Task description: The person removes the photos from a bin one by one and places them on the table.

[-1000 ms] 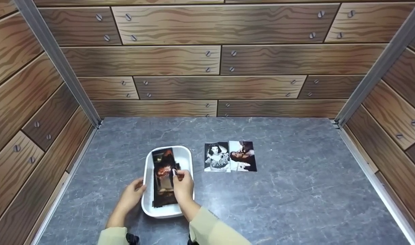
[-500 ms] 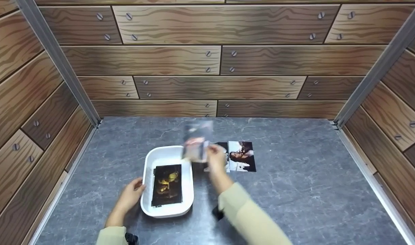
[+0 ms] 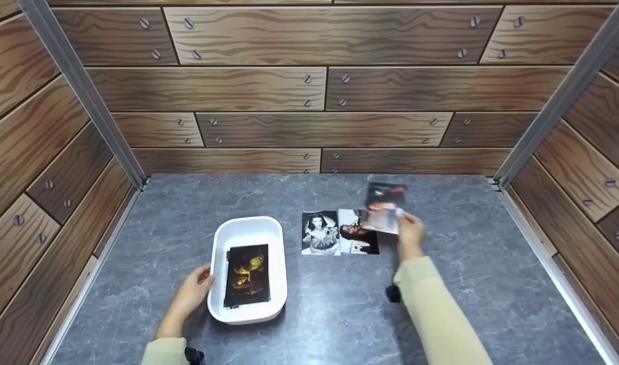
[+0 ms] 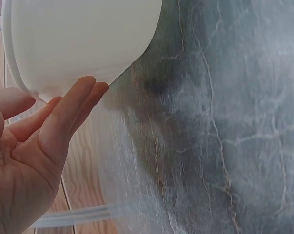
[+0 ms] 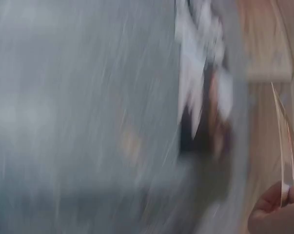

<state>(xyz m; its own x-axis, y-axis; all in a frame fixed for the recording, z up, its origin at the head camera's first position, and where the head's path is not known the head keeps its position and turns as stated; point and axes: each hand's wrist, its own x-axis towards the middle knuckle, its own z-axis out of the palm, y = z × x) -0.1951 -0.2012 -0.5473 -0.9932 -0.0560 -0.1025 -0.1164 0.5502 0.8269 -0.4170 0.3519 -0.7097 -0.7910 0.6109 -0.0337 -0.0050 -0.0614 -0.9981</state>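
Note:
In the head view, my right hand [image 3: 411,234] pinches a photo print [image 3: 384,205] by its lower right edge, blurred by motion. The held photo overlaps the right one of two prints lying side by side, a colour photo [image 3: 355,243] beside a black-and-white portrait [image 3: 320,233]. The right wrist view shows the held print [image 5: 287,151] nearly edge-on between thumb and fingers. My left hand [image 3: 194,288] touches the left side of a white tray [image 3: 279,274]; in the left wrist view its straight fingers [image 4: 71,105] meet the outer wall. Inside the tray lies a dark photo [image 3: 247,274] with yellow shapes.
A grey marbled tabletop [image 3: 471,284] lies under everything. Wood-patterned walls [image 3: 268,86] close off the back and both sides, with metal posts [image 3: 547,101] at the corners. More dark edges show beneath the photo in the tray.
My right hand has lifted a photo out of the tray and carried it right, past the black-and-white portrait. A different dark photo now shows in the tray. My left hand stays at the tray's side.

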